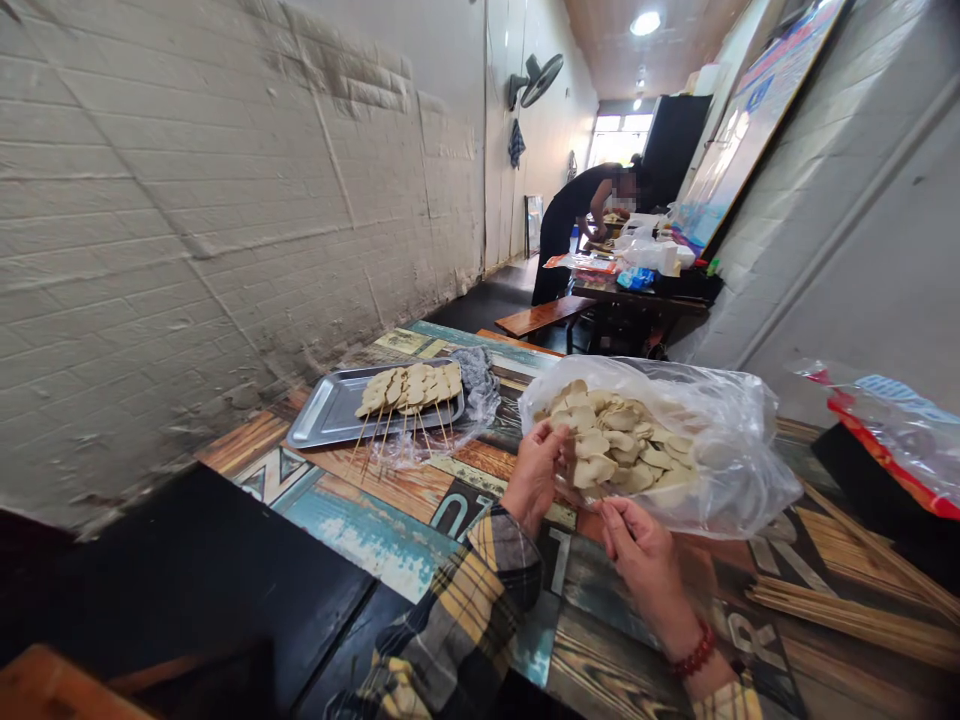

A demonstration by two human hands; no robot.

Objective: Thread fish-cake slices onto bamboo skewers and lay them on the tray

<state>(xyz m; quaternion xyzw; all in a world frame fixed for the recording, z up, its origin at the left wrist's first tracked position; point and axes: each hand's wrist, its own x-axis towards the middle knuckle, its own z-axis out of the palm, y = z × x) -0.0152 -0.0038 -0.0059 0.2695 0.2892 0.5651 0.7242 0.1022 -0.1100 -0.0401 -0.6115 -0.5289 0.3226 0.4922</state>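
My left hand (536,472) is closed in a pinch at the edge of several pale, flat food slices (592,443) in front of the bag. My right hand (641,550), with a red bead bracelet, pinches the lower end of a thin skewer just below those slices; most of the stick is hidden. Behind both hands lies an open clear plastic bag (739,430) with a heap of loose pale slices (626,425). To the left, a metal tray (328,408) carries finished-looking skewers of the same slices (412,388), their sticks pointing towards me.
Bundled bare sticks (847,615) lie on the patterned wooden table (360,535) at the right. Crumpled grey plastic (478,385) sits beside the tray. A red-edged package (892,450) is at far right. Further back, a person (574,215) bends over another table.
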